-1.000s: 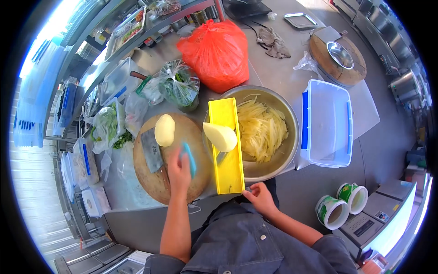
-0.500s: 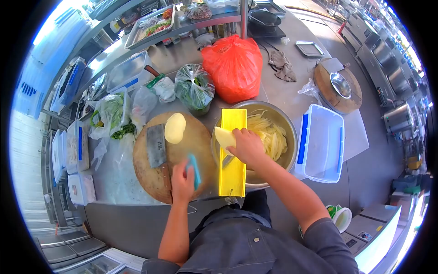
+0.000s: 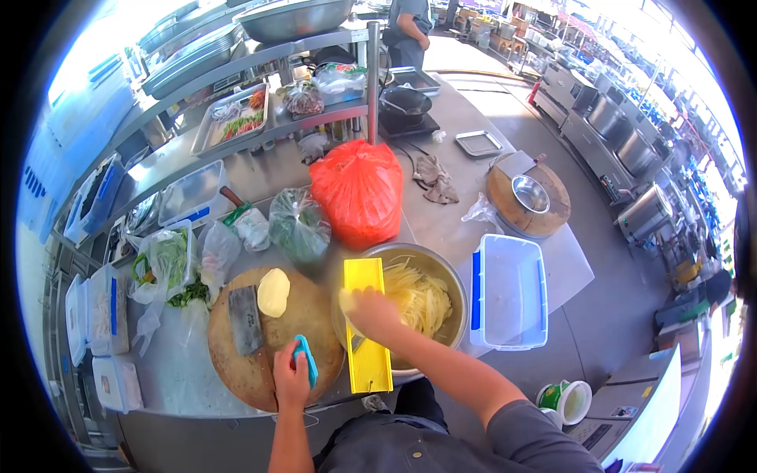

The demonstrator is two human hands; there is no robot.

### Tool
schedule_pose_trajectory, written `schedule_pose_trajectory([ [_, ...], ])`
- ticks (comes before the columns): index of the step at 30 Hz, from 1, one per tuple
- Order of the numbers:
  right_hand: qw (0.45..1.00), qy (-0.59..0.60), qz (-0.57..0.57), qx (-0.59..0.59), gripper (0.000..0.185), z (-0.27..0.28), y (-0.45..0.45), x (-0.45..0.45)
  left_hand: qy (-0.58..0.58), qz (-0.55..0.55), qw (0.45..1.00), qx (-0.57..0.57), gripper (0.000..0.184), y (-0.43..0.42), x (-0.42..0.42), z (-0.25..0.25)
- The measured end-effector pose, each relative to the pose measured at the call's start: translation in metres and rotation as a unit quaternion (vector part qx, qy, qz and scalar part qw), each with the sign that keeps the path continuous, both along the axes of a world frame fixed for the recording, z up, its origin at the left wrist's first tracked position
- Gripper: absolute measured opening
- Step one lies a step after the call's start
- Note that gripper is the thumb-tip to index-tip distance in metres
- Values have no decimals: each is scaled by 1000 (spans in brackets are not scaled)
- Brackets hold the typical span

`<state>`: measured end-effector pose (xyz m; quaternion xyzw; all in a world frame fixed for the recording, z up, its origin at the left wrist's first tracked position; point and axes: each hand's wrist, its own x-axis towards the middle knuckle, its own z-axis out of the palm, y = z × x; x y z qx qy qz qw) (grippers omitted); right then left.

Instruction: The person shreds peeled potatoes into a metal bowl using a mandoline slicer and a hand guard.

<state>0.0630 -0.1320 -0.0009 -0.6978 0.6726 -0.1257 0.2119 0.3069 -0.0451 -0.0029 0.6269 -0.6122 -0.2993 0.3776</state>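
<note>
My right hand (image 3: 374, 315) is closed around a pale peeled potato (image 3: 347, 299), mostly hidden by the fingers, against a yellow mandoline slicer (image 3: 369, 370). The slicer lies across the left side of a steel bowl (image 3: 461, 315). Pale potato shreds (image 3: 422, 299) are heaped in that bowl. Over the front of a round wooden chopping board (image 3: 236, 386), my left hand (image 3: 292, 382) grips a flat teal plastic piece (image 3: 307, 361) whose kind I cannot make out. On the board lie a cleaver (image 3: 245, 319) and another peeled potato (image 3: 274, 292).
A red plastic bag (image 3: 357, 193) and a bag of greens (image 3: 300, 225) stand behind the bowl. To its right is a clear blue-clipped container (image 3: 511, 292). Further off are a second board (image 3: 505, 193) with a steel bowl and a person (image 3: 408, 31).
My view has tilted up, so the worktop appears lower and the person in the background shows. The right hand has shifted left over the slicer with the potato. My left hand still holds the teal piece.
</note>
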Motion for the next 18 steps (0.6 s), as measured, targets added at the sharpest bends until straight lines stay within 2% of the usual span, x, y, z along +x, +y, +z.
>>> schedule_pose_trajectory([
  [4,999,27,16,-43,62,20,19,0,4,-4,1000,2,31,0,-5,6],
  [5,997,50,41,-32,72,19,21,-2,5,-7,1000,0,31,-1,-6,6],
  [12,994,90,54,-40,83,16,24,-1,16,-16,1000,-16,31,1,-4,-6],
  [14,997,65,30,-10,79,25,25,0,17,-19,1000,-16,32,1,-4,-4],
  [15,997,65,29,-11,79,20,23,-1,17,-18,1000,-12,32,2,-4,-2],
  [17,999,-39,-32,-10,87,-2,14,-5,19,-16,1000,-11,32,2,-4,2],
  [18,999,-38,-32,-12,87,-13,6,-10,24,-15,1000,-8,32,2,-3,5],
])
